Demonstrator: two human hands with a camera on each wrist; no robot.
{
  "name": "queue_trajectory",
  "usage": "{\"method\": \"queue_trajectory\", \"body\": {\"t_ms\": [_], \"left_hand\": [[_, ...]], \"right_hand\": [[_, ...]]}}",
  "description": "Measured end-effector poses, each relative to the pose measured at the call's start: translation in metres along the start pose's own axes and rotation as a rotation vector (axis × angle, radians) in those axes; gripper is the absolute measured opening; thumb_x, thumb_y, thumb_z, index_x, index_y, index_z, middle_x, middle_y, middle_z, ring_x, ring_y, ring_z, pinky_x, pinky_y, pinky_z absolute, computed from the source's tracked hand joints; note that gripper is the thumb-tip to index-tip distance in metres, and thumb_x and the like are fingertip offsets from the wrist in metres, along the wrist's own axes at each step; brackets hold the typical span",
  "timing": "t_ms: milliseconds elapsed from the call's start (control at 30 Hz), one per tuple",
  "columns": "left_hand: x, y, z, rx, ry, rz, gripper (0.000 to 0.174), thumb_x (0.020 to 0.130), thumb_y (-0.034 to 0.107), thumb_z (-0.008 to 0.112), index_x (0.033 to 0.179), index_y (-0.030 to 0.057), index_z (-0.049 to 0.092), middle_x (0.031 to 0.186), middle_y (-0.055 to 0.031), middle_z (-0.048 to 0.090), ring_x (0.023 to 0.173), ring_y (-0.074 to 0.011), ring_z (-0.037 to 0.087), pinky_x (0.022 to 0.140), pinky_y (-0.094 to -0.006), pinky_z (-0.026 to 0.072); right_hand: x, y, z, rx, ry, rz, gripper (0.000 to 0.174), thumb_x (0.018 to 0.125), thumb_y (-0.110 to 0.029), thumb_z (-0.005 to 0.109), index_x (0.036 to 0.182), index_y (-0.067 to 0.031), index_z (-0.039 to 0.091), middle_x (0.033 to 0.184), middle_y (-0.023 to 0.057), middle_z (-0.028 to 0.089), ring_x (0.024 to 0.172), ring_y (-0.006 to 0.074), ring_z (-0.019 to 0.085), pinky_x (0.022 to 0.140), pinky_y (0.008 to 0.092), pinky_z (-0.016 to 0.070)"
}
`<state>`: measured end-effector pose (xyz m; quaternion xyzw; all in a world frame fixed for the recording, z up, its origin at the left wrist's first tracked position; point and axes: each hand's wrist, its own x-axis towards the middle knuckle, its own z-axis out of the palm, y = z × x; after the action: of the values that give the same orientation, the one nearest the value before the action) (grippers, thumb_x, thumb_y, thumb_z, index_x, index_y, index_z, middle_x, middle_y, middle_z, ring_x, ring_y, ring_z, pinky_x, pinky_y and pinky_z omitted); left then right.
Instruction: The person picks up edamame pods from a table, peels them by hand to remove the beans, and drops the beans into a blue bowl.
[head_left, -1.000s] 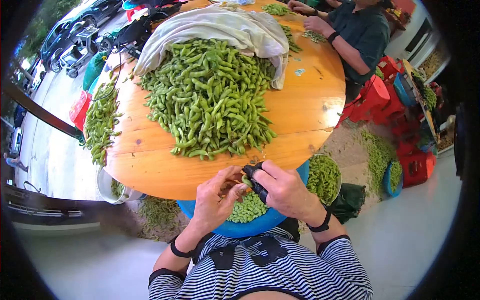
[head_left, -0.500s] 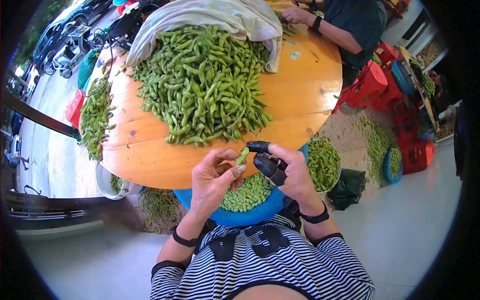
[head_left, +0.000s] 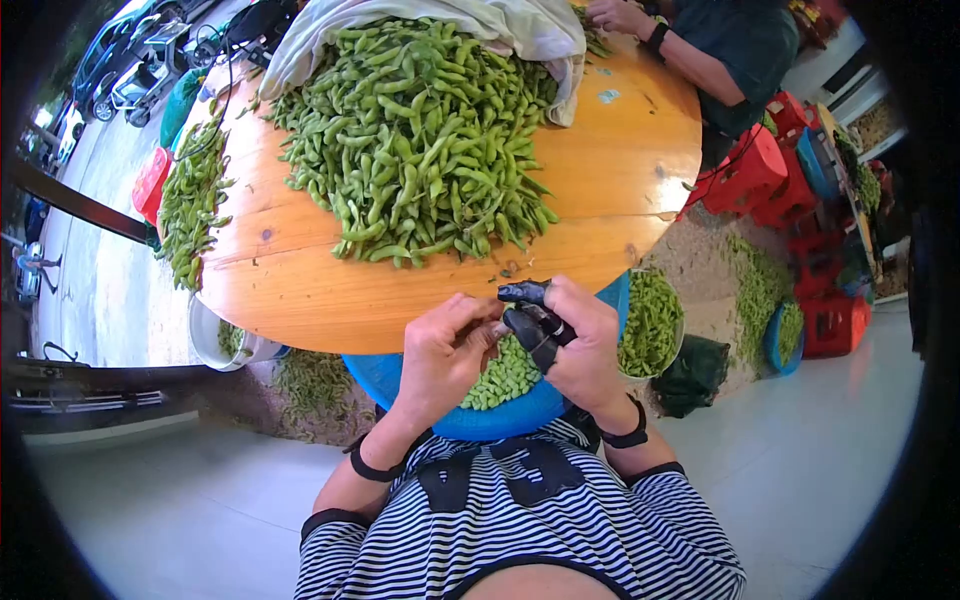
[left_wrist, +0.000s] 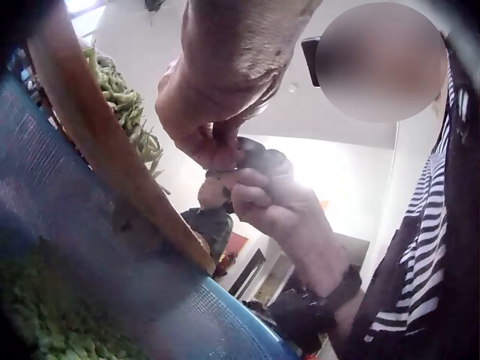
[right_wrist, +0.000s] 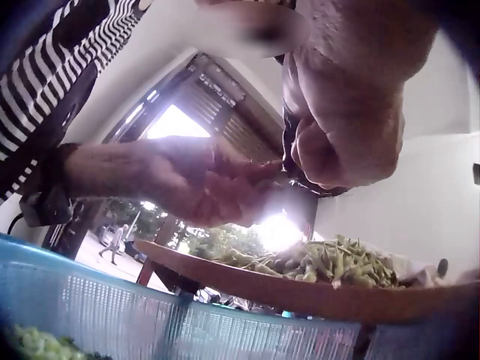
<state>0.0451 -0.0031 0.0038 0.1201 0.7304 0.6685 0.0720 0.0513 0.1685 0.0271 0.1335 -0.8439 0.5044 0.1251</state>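
Over a blue basket [head_left: 480, 424] of shelled green beans [head_left: 500, 382], both hands meet fingertip to fingertip. My left hand [head_left: 438, 358] pinches a green soybean pod [head_left: 508, 310], mostly hidden by the fingers. Black covers wrap the thumb and forefinger of my right hand [head_left: 582, 345], which pinches the pod's other end. In the right wrist view the right hand [right_wrist: 345, 127] is curled, with the left fingers touching its tips. A large heap of soybean pods [head_left: 420, 140] lies on the wooden table [head_left: 300, 300] just beyond the hands.
White cloth [head_left: 480, 22] partly covers the heap. More pods line the table's left edge. A bucket of pods [head_left: 650, 325] stands right of the basket, a white bucket [head_left: 205, 340] to the left. Another person [head_left: 735, 60] sits across the table; red stools [head_left: 745, 175] stand at right.
Half a second ago a pod showed upright in the left fingers with the right hand apart. Now the right thumb and forefinger have closed in on it. The head view has tilted down slightly.
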Motion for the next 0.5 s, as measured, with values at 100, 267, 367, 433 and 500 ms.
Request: {"method": "queue_trajectory", "body": {"t_ms": [100,267,367,433,500], "left_hand": [[0.003,0.001,0.008,0.203,0.073,0.178,0.007,0.087,-0.008,0.059,0.092,-0.0046,0.063,0.077,-0.0039,0.057,0.057,-0.0102,0.053,0.049,-0.0235,0.0421],[0.004,-0.003,0.012,0.032,0.098,0.104,0.010,0.087,-0.006,0.060,0.095,-0.0045,0.066,0.078,-0.0030,0.057,0.063,-0.0090,0.053,0.055,-0.0236,0.0417],[0.004,0.007,0.013,-0.186,0.089,-0.180,0.011,0.088,-0.002,0.062,0.097,-0.0040,0.067,0.082,-0.0029,0.060,0.071,-0.0086,0.056,0.062,-0.0232,0.0455],[0.004,0.007,0.014,-0.263,0.080,-0.269,0.011,0.089,0.000,0.062,0.098,-0.0031,0.068,0.083,-0.0008,0.060,0.070,-0.0064,0.055,0.062,-0.0220,0.0449],[0.005,0.004,0.014,-0.256,0.043,-0.277,0.013,0.089,0.001,0.063,0.100,-0.0014,0.069,0.084,0.0011,0.061,0.066,-0.0038,0.053,0.059,-0.0199,0.0424]], "right_hand": [[-0.002,0.000,0.001,-0.011,0.056,-0.033,0.025,0.079,-0.003,0.070,0.104,-0.0022,0.068,0.072,0.0082,0.052,0.057,0.0130,0.050,0.052,0.0255,0.0370],[-0.005,0.002,-0.010,0.305,-0.055,0.256,0.030,0.082,-0.005,0.068,0.112,-0.0013,0.065,0.070,0.0006,0.053,0.057,0.0064,0.048,0.051,0.0217,0.0370],[-0.011,0.013,-0.016,0.579,-0.137,0.417,0.034,0.083,-0.003,0.064,0.117,-0.0008,0.063,0.069,-0.0036,0.052,0.057,0.0026,0.046,0.051,0.0191,0.0365],[-0.014,0.017,-0.019,0.647,-0.178,0.414,0.036,0.083,-0.002,0.061,0.119,-0.0007,0.061,0.068,-0.0051,0.051,0.056,0.0011,0.045,0.050,0.0179,0.0360],[-0.013,0.019,-0.022,0.686,-0.220,0.446,0.032,0.080,0.001,0.059,0.112,0.0002,0.064,0.067,-0.0045,0.050,0.055,0.0015,0.045,0.049,0.0183,0.0359]]}}
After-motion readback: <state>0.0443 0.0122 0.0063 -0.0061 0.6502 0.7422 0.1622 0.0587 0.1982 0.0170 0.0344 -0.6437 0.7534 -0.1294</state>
